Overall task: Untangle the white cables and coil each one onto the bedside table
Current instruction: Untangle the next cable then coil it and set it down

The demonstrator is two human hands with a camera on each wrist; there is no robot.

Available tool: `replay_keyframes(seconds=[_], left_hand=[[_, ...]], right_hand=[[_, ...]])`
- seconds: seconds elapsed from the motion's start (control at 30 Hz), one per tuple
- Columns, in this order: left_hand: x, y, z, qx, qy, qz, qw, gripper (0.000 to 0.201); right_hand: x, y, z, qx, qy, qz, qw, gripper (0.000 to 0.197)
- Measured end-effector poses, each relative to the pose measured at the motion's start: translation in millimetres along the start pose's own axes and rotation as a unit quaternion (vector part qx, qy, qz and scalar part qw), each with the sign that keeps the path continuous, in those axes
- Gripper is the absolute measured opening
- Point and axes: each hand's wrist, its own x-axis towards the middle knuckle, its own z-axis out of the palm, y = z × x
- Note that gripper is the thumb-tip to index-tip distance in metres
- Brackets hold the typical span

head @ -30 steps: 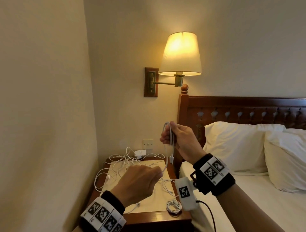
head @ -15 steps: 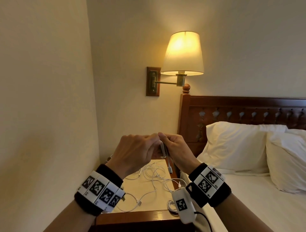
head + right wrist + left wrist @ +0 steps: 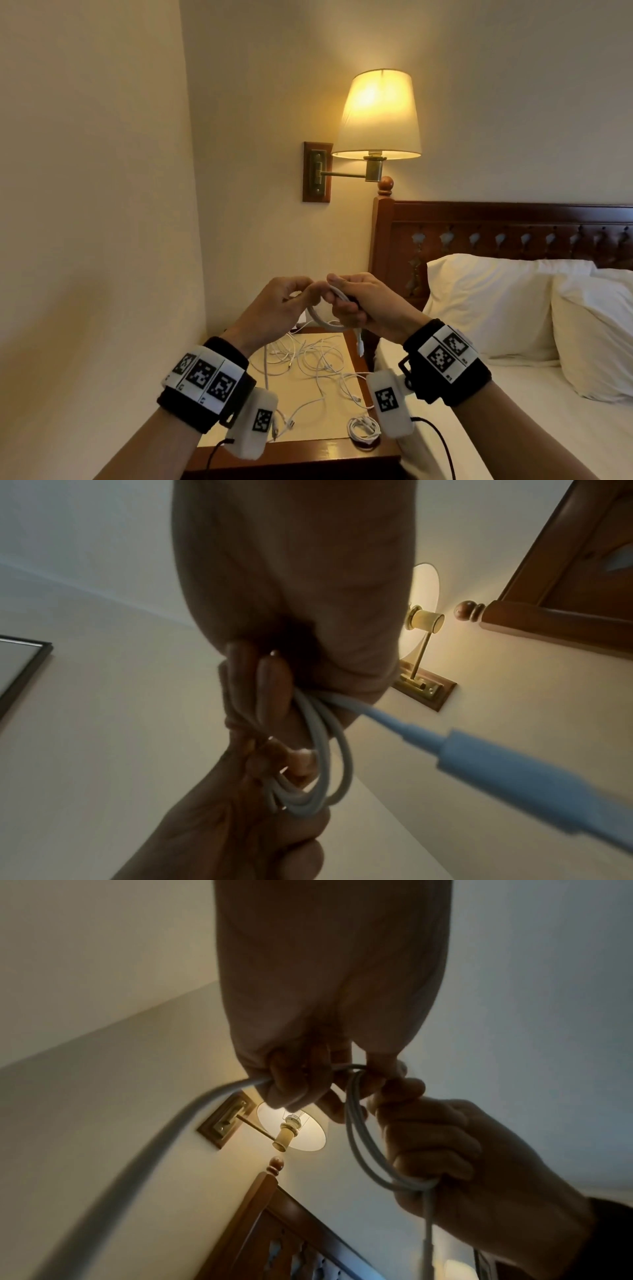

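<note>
Both hands are raised together above the bedside table, working one white cable between them. The right hand has its fingers curled round a small bundle of loops, and the cable's plug end hangs below that fist. The left hand pinches the same cable with curled fingers right at the top of the loops, its knuckles touching the right hand; from this pinch a free length of cable runs out and down, toward the table as far as the blurred wrist view lets one judge. On the surface lies a loose tangle of white cables, spread across its middle and back. Near the front right corner sits one coiled cable, apart from the tangle. A lit wall lamp hangs above, and the bed with its pillows stands just beside the table on the right.
</note>
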Motion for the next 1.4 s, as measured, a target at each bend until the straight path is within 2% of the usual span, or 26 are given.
replay_keyframes(seconds=[0.17, 0.27, 0.4, 0.5, 0.53, 0.6, 0.63, 0.67, 0.73, 0.8, 0.9, 0.97, 1.0, 1.07, 1.13, 1.17, 1.2, 1.27, 1.4], left_hand=[[2, 7, 6, -0.184, -0.003, -0.064, 0.981, 0.035], [4, 8, 13, -0.16, 0.047, -0.058, 0.984, 0.038], [5, 6, 15, -0.11, 0.108, -0.046, 0.987, 0.039], [5, 0, 8, -0.099, 0.137, -0.055, 0.984, 0.038], [4, -2, 7, -0.098, 0.142, -0.056, 0.983, 0.039], [5, -5, 7, -0.082, 0.145, -0.049, 0.985, 0.039], [5, -7, 9, -0.065, 0.148, -0.044, 0.986, 0.039], [6, -10, 11, -0.045, 0.153, -0.04, 0.986, 0.039], [7, -14, 13, -0.007, 0.169, -0.032, 0.985, 0.038], [8, -17, 15, 0.017, 0.184, -0.027, 0.982, 0.037], [10, -17, 18, 0.028, 0.19, -0.028, 0.981, 0.036], [10, -17, 20, 0.018, 0.192, -0.034, 0.981, 0.037], [8, -16, 20, 0.006, 0.194, -0.041, 0.98, 0.039], [6, -15, 21, -0.035, 0.194, -0.059, 0.979, 0.042], [4, -13, 20, -0.078, 0.187, -0.083, 0.976, 0.044], [4, -11, 20, -0.101, 0.18, -0.097, 0.974, 0.044], [3, -10, 20, -0.127, 0.171, -0.112, 0.971, 0.044], [1, -6, 21, -0.178, 0.149, -0.135, 0.963, 0.043], [0, -3, 22, -0.232, 0.127, -0.142, 0.954, 0.046]], right_hand=[[9, -7, 2, 0.05, 0.016, -0.004, 0.999, 0.039], [10, -6, 8, 0.039, 0.05, -0.015, 0.998, 0.04], [5, 1, 13, -0.102, 0.144, -0.072, 0.982, 0.034], [-1, 7, 0, -0.186, 0.171, -0.054, 0.966, 0.018], [-4, 10, -2, -0.232, 0.179, -0.042, 0.955, 0.013], [-6, 13, -5, -0.35, 0.212, -0.038, 0.912, 0.01], [-7, 13, -5, -0.386, 0.227, -0.041, 0.893, 0.011], [-8, 13, -4, -0.391, 0.238, -0.043, 0.888, 0.012], [-9, 10, -2, -0.31, 0.246, -0.038, 0.917, 0.013], [-10, 7, 3, -0.154, 0.245, -0.032, 0.957, 0.013], [-9, 10, 14, 0.044, 0.248, -0.052, 0.966, 0.016], [-7, 15, 19, 0.099, 0.242, -0.071, 0.963, 0.018], [-6, 18, 22, 0.081, 0.246, -0.081, 0.962, 0.017], [-2, 29, 22, -0.076, 0.297, -0.112, 0.945, 0.012], [4, 40, 19, -0.26, 0.352, -0.142, 0.888, 0.014], [7, 44, 17, -0.3, 0.364, -0.154, 0.869, 0.017], [9, 47, 16, -0.306, 0.366, -0.169, 0.862, 0.02], [14, 51, 14, -0.285, 0.357, -0.194, 0.868, 0.023], [19, 54, 16, -0.148, 0.269, -0.189, 0.933, 0.02]])
